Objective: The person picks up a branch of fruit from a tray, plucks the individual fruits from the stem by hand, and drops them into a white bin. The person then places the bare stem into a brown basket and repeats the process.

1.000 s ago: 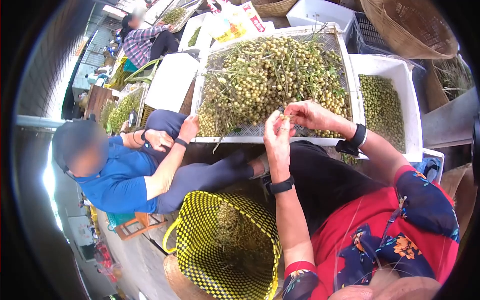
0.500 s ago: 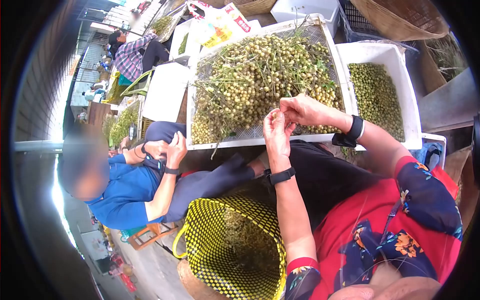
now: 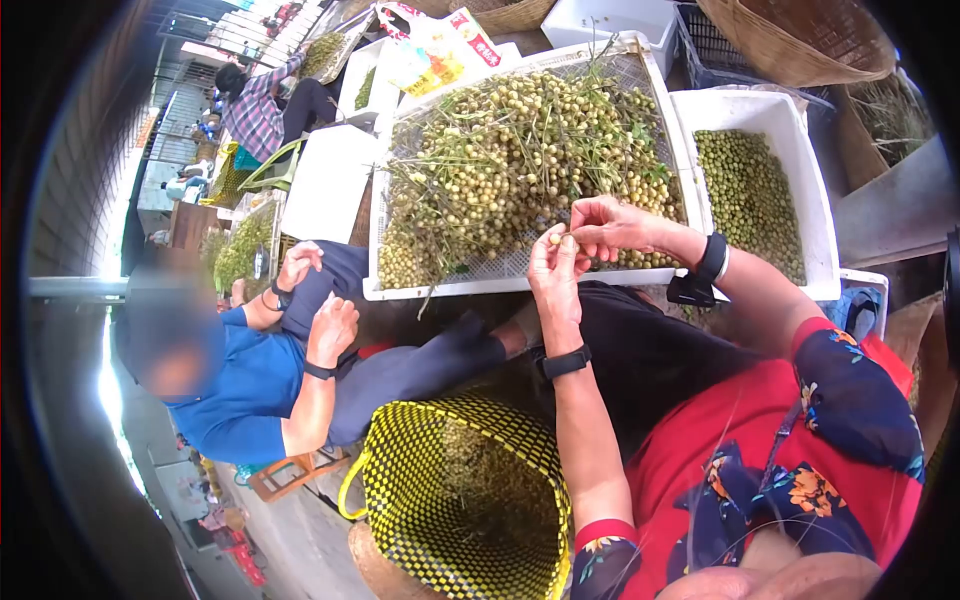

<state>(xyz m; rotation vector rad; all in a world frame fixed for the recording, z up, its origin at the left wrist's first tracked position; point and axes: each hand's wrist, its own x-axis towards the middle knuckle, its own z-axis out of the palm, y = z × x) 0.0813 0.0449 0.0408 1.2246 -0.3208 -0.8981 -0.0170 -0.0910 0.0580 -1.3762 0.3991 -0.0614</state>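
Note:
Over the near edge of a white mesh tray (image 3: 520, 285) my two hands are close together. My left hand (image 3: 556, 272) pinches a small pale yellow-green fruit (image 3: 556, 239) between thumb and fingertips. Just to its right, my right hand (image 3: 610, 228) has its thumb and fingers pressed together beside that fruit; whatever is between them is too small to make out. The tray is heaped with round fruits (image 3: 500, 150) on thin green stems. A dark band sits on each wrist.
Right of the tray, a white box (image 3: 822, 240) holds loose green fruits. Below stands a yellow-and-black woven basket (image 3: 400, 500) with debris inside. A co-worker in blue (image 3: 250, 385) sits at left; another in plaid (image 3: 255, 118) is farther back. Wicker baskets (image 3: 800, 40) stand at top right.
My hands have shifted slightly, and the fruit in my left fingertips shows more clearly. The co-worker in blue has moved their hands apart. The plaid-shirted person has leaned toward a tray.

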